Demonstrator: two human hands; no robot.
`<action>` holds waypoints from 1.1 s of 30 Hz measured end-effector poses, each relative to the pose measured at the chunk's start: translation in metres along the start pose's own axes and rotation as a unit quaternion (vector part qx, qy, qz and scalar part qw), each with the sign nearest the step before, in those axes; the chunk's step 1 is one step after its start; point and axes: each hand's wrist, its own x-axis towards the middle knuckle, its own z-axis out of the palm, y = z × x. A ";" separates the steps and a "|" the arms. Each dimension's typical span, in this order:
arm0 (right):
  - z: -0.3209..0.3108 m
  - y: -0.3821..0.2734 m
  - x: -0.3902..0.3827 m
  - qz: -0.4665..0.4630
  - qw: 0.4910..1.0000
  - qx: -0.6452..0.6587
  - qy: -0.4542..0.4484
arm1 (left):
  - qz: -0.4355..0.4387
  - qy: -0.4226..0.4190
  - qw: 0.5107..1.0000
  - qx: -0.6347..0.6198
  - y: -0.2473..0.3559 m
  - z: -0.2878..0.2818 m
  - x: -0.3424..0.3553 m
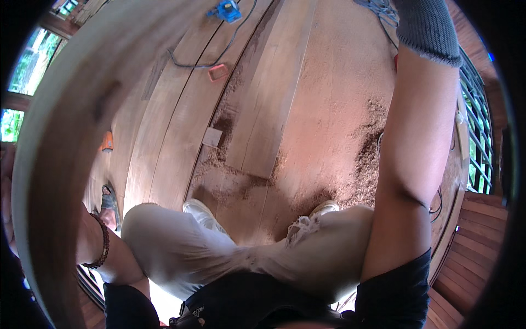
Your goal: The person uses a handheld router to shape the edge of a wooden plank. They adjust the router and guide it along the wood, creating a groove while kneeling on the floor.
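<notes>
A long wooden board (52,153) looms close on the left, curving from the lower left up past the top edge. My left forearm passes behind it. Beyond its outer edge part of my left hand (7,181) shows, closed round the board; most of the fingers are hidden. My right arm stretches forward on the right, its hand (428,27) in a grey knitted glove. The fingers of that hand run out at the top edge, so what they touch is not visible. Bluish-grey strands (378,8) lie beside the glove.
Flat boards (268,104) cover the floor, with wood shavings (370,164) along the gaps. A blue power tool (227,10) with a cord, a red frame-like piece (218,72), a small wood block (212,137) and an orange object (107,141) lie about. Another person's sandalled foot (109,208) stands left.
</notes>
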 end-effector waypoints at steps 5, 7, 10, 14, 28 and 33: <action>-0.010 -0.002 0.003 -0.005 1.000 0.015 0.002 | 0.016 -0.016 0.999 0.039 -0.004 -0.005 -0.002; -0.014 -0.002 0.005 -0.006 1.000 0.024 0.001 | 0.057 -0.033 0.998 0.012 -0.006 -0.010 -0.001; -0.020 -0.002 0.008 -0.011 0.999 0.044 -0.002 | 0.044 -0.150 0.965 -0.210 -0.011 -0.014 -0.001; -0.028 -0.004 0.013 -0.012 0.997 0.074 -0.009 | 0.018 -0.115 0.969 -0.218 -0.011 -0.015 0.002; -0.026 -0.018 0.012 0.099 0.990 0.082 0.062 | 0.095 -0.104 0.983 -0.116 -0.009 -0.012 0.010; -0.029 -0.010 0.012 0.041 0.995 0.079 0.036 | 0.033 -0.056 0.987 -0.144 0.004 -0.002 0.001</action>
